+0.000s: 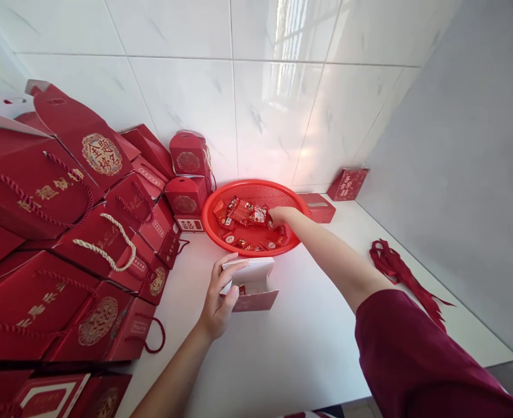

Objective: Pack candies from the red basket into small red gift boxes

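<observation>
Left hand on open box, right hand down in basket of packets

Box (256, 301) stands on the white worktop (308, 337), just in front of the basket, mouth open, pale inside showing. A small red item lies within, too shaded to make out. Left hand (221, 296) half closed at the box's left end: thumb at the near edge, fingers spread over the raised pale flap, box held between them.

Right hand (280, 216) reaches over the right part of the red basket (277, 194), palm downward, fingers bent down and in beside the packets (243, 212). Fingertips hidden; cannot tell how far open the hand is or whether it has hold of a packet. Maroon sleeve (417, 354) on the right arm; left forearm bare.

Packets mostly red, some with white patches, heaped at the back and left of the basket, more loosely scattered toward its front. Basket oval, mesh-sided, set near the tiled wall (186, 93).

Left side: large pile of red cartons (99, 197), many with rope handles and gold lettering, one handle cream. Two arch-topped cases (189, 194) beside the basket, one in front of and below the other. Right of the basket, a flat red carton (319, 208), then a tilted red packet-like case (347, 184) in the corner. Dark red ribbons (398, 270) lie loose on the worktop, beyond the right forearm
</observation>
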A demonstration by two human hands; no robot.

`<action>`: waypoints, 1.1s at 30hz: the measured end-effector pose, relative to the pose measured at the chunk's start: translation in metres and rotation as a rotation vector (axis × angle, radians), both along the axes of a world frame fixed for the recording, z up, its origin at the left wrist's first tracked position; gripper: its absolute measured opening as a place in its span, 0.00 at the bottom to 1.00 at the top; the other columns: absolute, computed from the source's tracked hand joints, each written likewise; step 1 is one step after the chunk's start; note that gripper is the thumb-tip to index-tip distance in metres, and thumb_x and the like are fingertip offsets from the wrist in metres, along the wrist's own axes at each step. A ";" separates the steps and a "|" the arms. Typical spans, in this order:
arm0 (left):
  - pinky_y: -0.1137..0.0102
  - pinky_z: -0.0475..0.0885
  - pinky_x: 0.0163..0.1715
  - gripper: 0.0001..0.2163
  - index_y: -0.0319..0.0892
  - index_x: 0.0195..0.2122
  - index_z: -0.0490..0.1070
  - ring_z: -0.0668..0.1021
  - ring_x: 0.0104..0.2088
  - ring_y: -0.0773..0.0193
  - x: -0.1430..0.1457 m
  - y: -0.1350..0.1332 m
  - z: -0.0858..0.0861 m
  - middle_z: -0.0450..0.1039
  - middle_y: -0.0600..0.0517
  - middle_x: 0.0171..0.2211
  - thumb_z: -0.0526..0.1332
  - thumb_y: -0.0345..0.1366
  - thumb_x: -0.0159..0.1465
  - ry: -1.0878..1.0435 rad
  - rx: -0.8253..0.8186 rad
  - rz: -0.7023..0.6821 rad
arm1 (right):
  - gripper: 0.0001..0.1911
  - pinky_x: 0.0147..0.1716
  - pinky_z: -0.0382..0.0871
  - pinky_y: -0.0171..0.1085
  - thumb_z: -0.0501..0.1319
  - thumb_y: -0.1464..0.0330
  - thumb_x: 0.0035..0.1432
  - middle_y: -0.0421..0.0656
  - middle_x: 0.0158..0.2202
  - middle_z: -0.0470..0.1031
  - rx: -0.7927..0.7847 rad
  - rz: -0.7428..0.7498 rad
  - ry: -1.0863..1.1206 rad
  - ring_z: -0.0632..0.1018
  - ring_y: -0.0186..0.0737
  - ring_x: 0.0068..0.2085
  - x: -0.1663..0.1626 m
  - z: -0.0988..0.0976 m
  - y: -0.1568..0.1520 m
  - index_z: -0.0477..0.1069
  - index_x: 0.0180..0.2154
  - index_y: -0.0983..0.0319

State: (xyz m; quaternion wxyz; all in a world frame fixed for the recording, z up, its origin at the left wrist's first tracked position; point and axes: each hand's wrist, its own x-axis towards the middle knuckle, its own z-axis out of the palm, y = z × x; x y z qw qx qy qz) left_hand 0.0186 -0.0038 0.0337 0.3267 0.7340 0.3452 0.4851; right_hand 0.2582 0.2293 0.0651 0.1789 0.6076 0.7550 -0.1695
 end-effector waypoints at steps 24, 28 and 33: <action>0.51 0.64 0.58 0.20 0.45 0.60 0.67 0.61 0.63 0.46 -0.001 -0.012 -0.002 0.58 0.41 0.62 0.51 0.42 0.68 0.084 0.151 -0.070 | 0.14 0.42 0.75 0.42 0.65 0.59 0.57 0.43 0.37 0.80 0.096 -0.027 1.273 0.80 0.43 0.40 0.016 0.044 -0.165 0.77 0.41 0.61; 0.51 0.62 0.60 0.20 0.45 0.60 0.66 0.60 0.64 0.46 0.001 -0.012 0.000 0.58 0.42 0.62 0.51 0.41 0.68 0.101 0.124 -0.028 | 0.15 0.36 0.75 0.39 0.68 0.59 0.55 0.43 0.33 0.78 -0.025 0.023 1.422 0.79 0.39 0.34 0.012 0.054 -0.179 0.76 0.36 0.64; 0.50 0.62 0.59 0.21 0.45 0.61 0.65 0.59 0.64 0.45 0.001 -0.012 0.001 0.57 0.41 0.62 0.51 0.42 0.68 0.118 0.142 -0.039 | 0.14 0.28 0.69 0.33 0.66 0.57 0.59 0.40 0.26 0.75 0.106 0.046 1.318 0.75 0.33 0.27 0.010 0.063 -0.191 0.76 0.34 0.63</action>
